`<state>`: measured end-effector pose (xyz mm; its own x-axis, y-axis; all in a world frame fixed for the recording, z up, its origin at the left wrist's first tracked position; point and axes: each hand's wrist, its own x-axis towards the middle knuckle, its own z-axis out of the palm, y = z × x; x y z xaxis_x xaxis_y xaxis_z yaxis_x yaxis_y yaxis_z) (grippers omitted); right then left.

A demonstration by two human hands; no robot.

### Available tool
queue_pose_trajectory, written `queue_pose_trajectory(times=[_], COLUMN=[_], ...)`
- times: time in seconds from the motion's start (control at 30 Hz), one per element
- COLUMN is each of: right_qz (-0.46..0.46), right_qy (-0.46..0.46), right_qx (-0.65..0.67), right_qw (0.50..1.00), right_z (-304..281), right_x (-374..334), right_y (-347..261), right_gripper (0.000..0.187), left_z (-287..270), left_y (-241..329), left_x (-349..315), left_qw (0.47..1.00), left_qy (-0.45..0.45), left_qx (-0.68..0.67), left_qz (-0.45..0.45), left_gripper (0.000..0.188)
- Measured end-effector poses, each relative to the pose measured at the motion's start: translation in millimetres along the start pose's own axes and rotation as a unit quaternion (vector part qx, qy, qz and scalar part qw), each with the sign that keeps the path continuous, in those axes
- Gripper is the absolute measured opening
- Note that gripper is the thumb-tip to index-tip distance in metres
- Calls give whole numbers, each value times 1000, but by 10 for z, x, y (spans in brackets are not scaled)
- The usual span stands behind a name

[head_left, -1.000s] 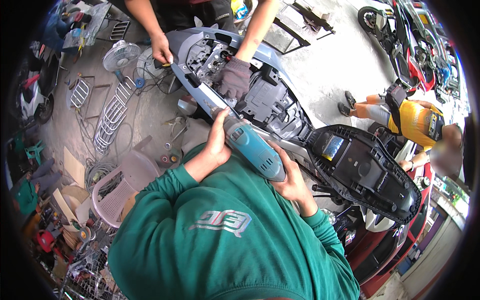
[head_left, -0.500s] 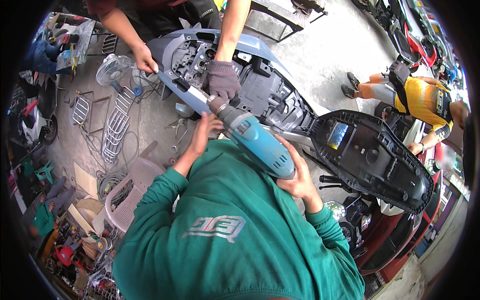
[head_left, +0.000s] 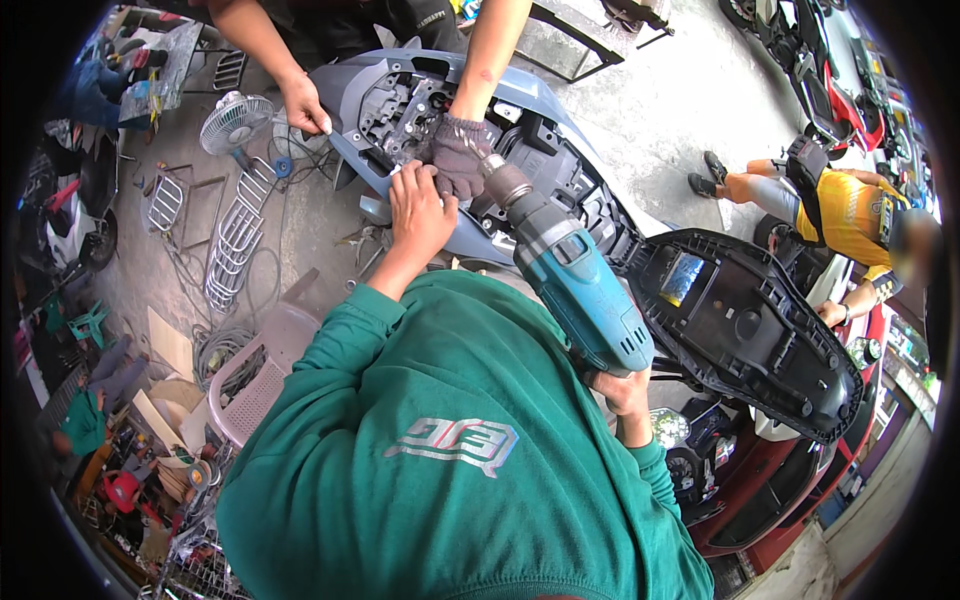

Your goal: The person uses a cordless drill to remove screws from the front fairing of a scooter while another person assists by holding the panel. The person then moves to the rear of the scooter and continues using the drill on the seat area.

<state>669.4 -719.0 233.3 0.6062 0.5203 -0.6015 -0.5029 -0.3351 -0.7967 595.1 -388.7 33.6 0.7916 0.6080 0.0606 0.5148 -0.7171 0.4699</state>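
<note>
Head view, and here's the teal drill [head_left: 590, 295], right of centre in the frame, its bit [head_left: 482, 151] angled to the upper left, across the co-worker's gloved hand [head_left: 458, 165] as seen from here. The right hand [head_left: 622, 391] has it by the rear, though the trigger finger is hidden. The left hand [head_left: 422, 212] is off the tool, fingers bent over the side panel [head_left: 365, 172] of the opened scooter [head_left: 545, 165]; whether they pinch anything, I can't tell. Looks like lining-up, by my reading, with no drilling evident; the next move calls for a steady wrist and a bit well clear of that glove. And what a change from half a second ago: the left hand, then just below the drill's nose, is up at the panel, and the drill has swung rightward, baring its bit.
</note>
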Motion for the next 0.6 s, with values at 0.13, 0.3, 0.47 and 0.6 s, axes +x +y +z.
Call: queue_pose_trajectory(times=[0.13,0.3,0.47,0.6], right_qz=[-3,-9,-3,-11], right_qy=[-3,-3,19,38], right_qx=[26,31,7,14], right_qw=[1000,999,1000,999], right_z=[-75,-192,-222,-171], right_x=[1,-10,-73,-126], right_y=[21,112,162,180], right_gripper=[118,123,119,116], left_z=[-21,-168,-417,-433], left_y=[-169,-614,-970,-882], left_x=[-72,120,271,271], left_qw=[999,998,999,998], left_qy=[-29,36,4,-20], left_qx=[43,-36,-47,-39], left_qz=[-15,-26,-7,49], left_gripper=[40,31,18,17])
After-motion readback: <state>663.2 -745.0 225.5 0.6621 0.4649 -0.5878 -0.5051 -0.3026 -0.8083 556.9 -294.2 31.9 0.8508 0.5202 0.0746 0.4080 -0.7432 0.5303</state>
